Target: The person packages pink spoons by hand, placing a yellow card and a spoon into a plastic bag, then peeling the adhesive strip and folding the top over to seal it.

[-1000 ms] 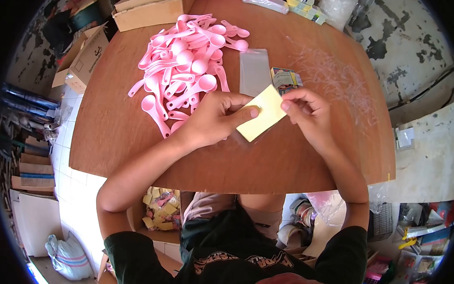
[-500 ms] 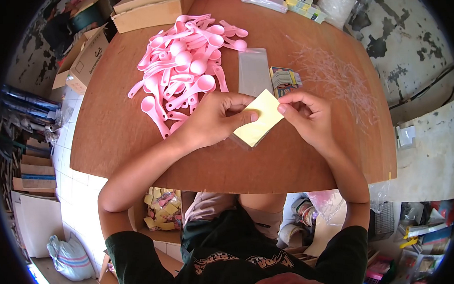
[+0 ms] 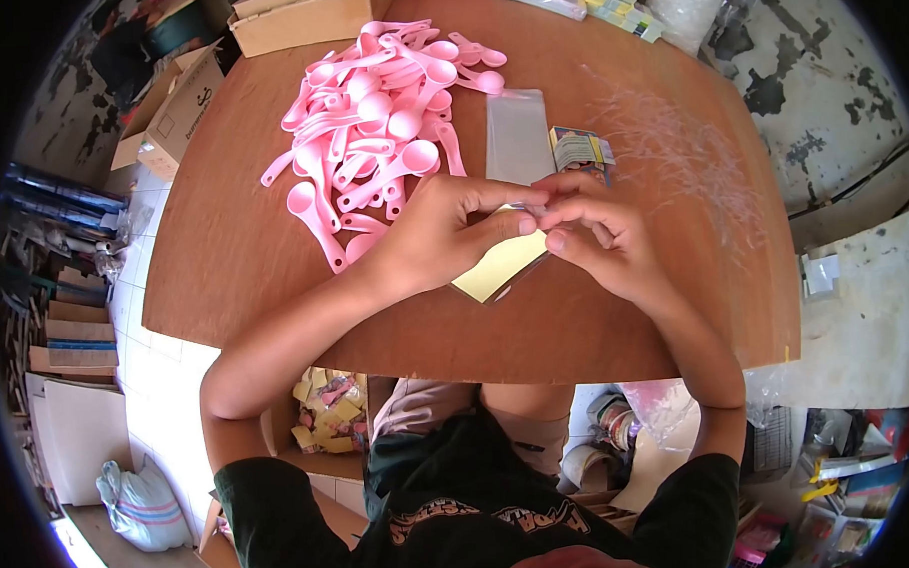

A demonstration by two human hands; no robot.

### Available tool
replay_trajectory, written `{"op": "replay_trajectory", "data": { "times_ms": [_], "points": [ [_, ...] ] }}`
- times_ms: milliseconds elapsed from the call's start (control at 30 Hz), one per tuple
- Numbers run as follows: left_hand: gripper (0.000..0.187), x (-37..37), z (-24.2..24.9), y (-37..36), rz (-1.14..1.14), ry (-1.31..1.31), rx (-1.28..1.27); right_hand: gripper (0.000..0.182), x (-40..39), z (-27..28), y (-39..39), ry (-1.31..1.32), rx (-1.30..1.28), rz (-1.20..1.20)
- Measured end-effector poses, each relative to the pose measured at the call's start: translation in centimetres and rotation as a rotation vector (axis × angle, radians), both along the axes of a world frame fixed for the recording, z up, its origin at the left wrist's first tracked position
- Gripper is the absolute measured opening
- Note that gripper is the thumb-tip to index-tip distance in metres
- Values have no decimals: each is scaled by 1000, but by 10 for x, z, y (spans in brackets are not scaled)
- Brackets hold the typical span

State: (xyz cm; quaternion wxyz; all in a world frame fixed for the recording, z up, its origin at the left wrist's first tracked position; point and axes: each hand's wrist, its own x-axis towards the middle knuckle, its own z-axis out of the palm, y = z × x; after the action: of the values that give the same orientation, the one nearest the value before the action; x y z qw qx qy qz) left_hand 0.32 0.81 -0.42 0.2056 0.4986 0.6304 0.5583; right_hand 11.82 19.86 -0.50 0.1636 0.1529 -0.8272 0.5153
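A yellow card (image 3: 492,270) sits in a clear plastic sleeve whose rim shows around its lower edges. My left hand (image 3: 448,229) grips card and sleeve, thumb on top. At the sleeve's upper end, my right hand (image 3: 608,237) pinches close to the left fingertips; the fingers hide most of that end. Behind the hands lie a stack of flat clear plastic sleeves (image 3: 516,132) and a stack of printed cards (image 3: 580,151). To the left is a heap of pink measuring spoons (image 3: 369,117), some close to my left wrist.
Thin clear plastic strips (image 3: 685,156) are scattered on the table's right. A cardboard box (image 3: 300,21) stands at the back left, with packs of yellow cards (image 3: 620,8) at the back right. Below the front edge, an open box (image 3: 329,414) holds packed pieces.
My right hand has moved left over the top of the card, up against my left fingertips. The upper part of the card is now covered by fingers. The view has shifted slightly.
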Motion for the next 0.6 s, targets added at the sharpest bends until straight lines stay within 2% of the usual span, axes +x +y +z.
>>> {"op": "replay_trajectory", "data": {
  "times_ms": [33,167,233,333,400,600],
  "points": [
    [25,0,1,0,4,0,-4,10,0,-1,0,-72,-129,23],
    [26,3,9,1,-26,-101,-29,12,1,-3,2,-81,-116,31],
    [27,4,12,3,-39,-132,-45,14,2,1,0,-150,-276,67],
    [30,3,11,11,-31,-120,2,17,3,6,2,-167,-255,77],
    [29,3,11,19,26,-21,157,17,4,8,4,-220,-259,80],
    [25,-3,30,37,11,89,39,20,6,4,7,-259,-268,45]
  ]
}}
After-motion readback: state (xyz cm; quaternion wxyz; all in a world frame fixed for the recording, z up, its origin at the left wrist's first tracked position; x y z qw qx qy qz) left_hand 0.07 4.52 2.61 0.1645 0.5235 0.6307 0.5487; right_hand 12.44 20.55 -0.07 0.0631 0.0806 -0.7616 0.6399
